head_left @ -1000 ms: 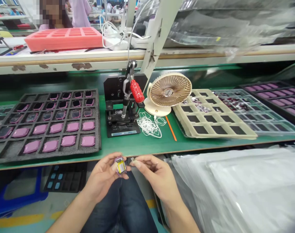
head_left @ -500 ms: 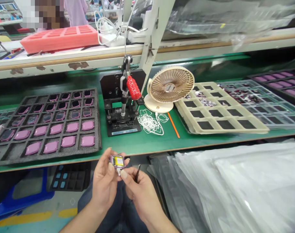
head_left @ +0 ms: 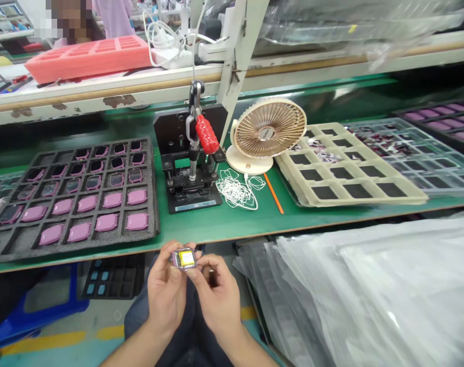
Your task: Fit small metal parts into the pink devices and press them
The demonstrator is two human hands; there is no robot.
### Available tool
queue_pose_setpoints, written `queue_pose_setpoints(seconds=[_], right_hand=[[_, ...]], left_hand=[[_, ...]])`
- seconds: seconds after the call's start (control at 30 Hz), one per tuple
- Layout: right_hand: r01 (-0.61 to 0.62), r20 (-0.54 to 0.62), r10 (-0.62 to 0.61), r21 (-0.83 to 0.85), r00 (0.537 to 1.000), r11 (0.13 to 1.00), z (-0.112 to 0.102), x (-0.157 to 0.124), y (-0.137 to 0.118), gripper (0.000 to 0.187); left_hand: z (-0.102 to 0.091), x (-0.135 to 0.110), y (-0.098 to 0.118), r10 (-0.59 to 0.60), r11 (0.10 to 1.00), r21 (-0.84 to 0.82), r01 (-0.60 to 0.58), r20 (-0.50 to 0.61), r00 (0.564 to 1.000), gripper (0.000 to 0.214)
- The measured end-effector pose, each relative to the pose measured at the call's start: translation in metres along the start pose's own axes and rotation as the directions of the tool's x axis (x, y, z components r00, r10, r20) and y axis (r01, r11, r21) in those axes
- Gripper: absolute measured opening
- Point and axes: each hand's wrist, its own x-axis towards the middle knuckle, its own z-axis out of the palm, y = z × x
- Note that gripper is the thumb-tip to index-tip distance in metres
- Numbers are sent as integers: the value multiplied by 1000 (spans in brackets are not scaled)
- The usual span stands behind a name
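Just past the bench edge, my left hand (head_left: 165, 290) is closed around the left side of a small purple smartwatch case (head_left: 185, 259). Its open face is turned up, showing a yellow-edged white part inside. My right hand (head_left: 218, 290) grips the lower right rim of the same case, thumb at the bottom edge and fingers curled. Something dark shows among the curled right fingers, mostly hidden; it may be the slim dark tool visible earlier.
On the green bench (head_left: 201, 227) stand a foam tray (head_left: 154, 193) of purple watch cases, a red-handled toggle press (head_left: 193, 168), a fan (head_left: 268, 132), an orange stick (head_left: 273, 193) and a cream tray (head_left: 342, 199). Plastic sheeting (head_left: 369, 285) lies lower right. Another person is behind the shelf.
My right fingers have moved up against the case rim. The small white piece at the thumb and the slim dark tool no longer stick out. The view has shifted slightly.
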Motion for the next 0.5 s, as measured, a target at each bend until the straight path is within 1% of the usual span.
queue_pose_setpoints(seconds=[0.07,0.17,0.23,0.3,0.33,0.4,0.47,0.5], right_hand=[[121,2,-121,-59,993,991,0,3,4,24],[231,31,-229,-92,973,969,1,3,6,16],[263,11,-264,-114,965,958,-1,-3,4,14],[237,-20,-243,-154,970,959,-10,-16,-5,17],[204,-23,-212,-185,977,961,-18,-25,-12,18],[129,26,-127,-287,992,949,-44,-42,-31,20],[70,77,-40,-426,996,902,-83,-61,-59,18],[46,65,-16,-499,998,865,-108,-70,-75,20]], left_hand=[[-1,-1,-1,8,1000,10,-8,-7,1000,36],[1,-4,-1,19,999,33,-19,-2,1000,35],[4,-9,0,-37,998,46,36,14,999,37],[8,-17,2,-144,988,63,143,13,990,40],[10,-20,4,-201,977,73,201,-3,980,42],[11,-22,6,-306,944,116,310,-58,950,44],[12,-15,7,-395,892,196,407,-95,914,45],[13,-11,6,-433,865,239,441,-89,897,46]])
